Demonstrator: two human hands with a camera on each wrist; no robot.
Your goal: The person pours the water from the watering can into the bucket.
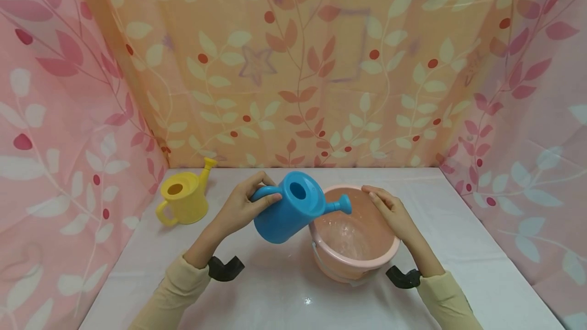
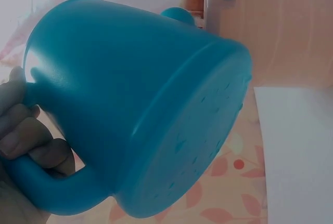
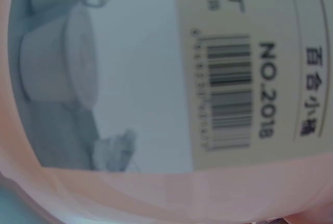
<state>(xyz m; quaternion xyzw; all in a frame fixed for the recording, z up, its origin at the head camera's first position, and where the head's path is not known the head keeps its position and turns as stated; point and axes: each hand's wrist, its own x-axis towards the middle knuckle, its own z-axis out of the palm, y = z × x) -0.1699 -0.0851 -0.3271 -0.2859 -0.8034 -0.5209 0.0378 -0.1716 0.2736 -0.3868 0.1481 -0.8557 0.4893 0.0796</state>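
My left hand [image 1: 247,202] grips the handle of a blue watering can [image 1: 286,215], its fingers wrapped through the loop in the left wrist view. The can is tilted, its spout and round head over a pink bucket [image 1: 355,256]. Water drops cling to the can's base [image 2: 192,135]. Inside the bucket is clear water with a ruffled surface. My right hand [image 1: 392,210] holds the bucket's far right rim, thumb on the inner side. The right wrist view is filled by the bucket's printed label [image 3: 229,94] with a barcode; that hand's fingers are hidden there.
A yellow watering can [image 1: 185,202] stands upright at the back left of the white table [image 1: 275,294]. Flower-patterned cloth [image 1: 298,65] rises behind and along both sides. A small wet spot [image 1: 308,300] glints on the tabletop in front of the bucket.
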